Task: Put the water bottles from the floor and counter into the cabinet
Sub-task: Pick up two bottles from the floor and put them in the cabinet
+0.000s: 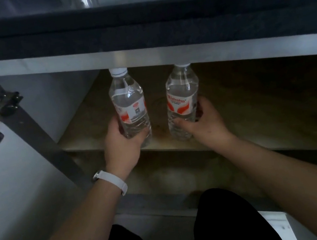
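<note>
Both forearms reach forward into the open cabinet (163, 55), the left hand (120, 139) curled around the base of one upright water bottle (129, 103) and the right hand (202, 122) around a second bottle (181, 99), the two standing side by side on the wooden shelf (256, 102) ahead of the wrists.

Both bare forearms reach forward and slightly inward toward the cabinet shelf (229, 128), nearly parallel. The left hand (121, 138) curls around the lower body of a water bottle (129, 105) at the shelf's front edge, thumb on the near side, a white band (112, 181) on its wrist. The right hand (204, 121) grips a second bottle (182, 100) the same way, just beside the first. Dark-clad knees (224, 224) sit below the shelf.
</note>
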### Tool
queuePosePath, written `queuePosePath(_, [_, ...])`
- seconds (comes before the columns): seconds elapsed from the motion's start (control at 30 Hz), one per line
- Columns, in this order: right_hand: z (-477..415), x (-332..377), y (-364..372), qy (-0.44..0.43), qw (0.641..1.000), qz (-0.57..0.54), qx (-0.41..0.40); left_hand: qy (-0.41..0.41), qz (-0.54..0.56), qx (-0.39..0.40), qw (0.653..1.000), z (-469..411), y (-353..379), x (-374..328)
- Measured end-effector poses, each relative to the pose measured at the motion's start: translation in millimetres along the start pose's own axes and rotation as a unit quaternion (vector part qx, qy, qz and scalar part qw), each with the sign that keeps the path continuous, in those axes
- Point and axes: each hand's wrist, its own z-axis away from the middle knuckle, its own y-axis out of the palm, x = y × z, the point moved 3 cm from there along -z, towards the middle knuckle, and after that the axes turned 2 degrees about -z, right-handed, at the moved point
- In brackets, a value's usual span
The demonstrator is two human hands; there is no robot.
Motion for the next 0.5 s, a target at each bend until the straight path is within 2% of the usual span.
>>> queuePosePath(0.5, [-85.2,2.1,18.1,-0.074,0.997,0.019,-0.033,0.034,-0.044,-0.012,0.998,-79.2,30.5,-10.5])
